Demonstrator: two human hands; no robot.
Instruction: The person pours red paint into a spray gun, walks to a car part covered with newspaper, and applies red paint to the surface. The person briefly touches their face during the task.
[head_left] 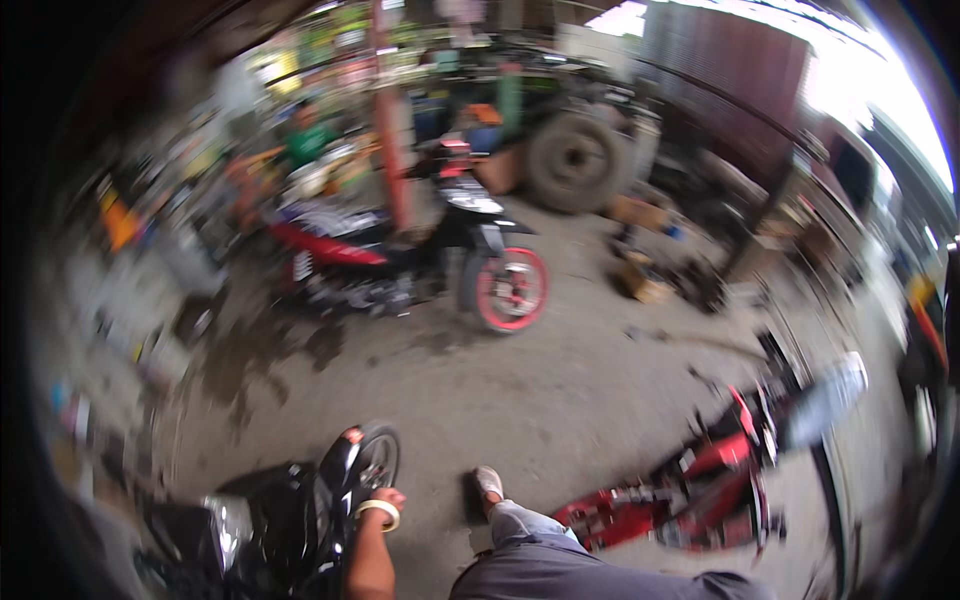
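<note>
My left hand point(389, 496) reaches forward from the lower edge with a pale band on its wrist. It rests against the black motorcycle point(270, 525) at lower left, just behind that bike's small wheel point(376, 460). Motion blur hides whether the fingers are closed on anything. My right hand is out of view. My leg in grey trousers point(535, 555) and a light shoe point(488, 482) stretch out over the concrete floor point(560, 380).
A red-and-black motorcycle with a red wheel rim point(510, 290) stands in the middle distance beside a red post point(390, 130). A partly stripped red motorcycle point(700, 485) lies at lower right. Farther back are a large tyre point(575, 160), cardboard boxes point(640, 280) and a person in green point(305, 140).
</note>
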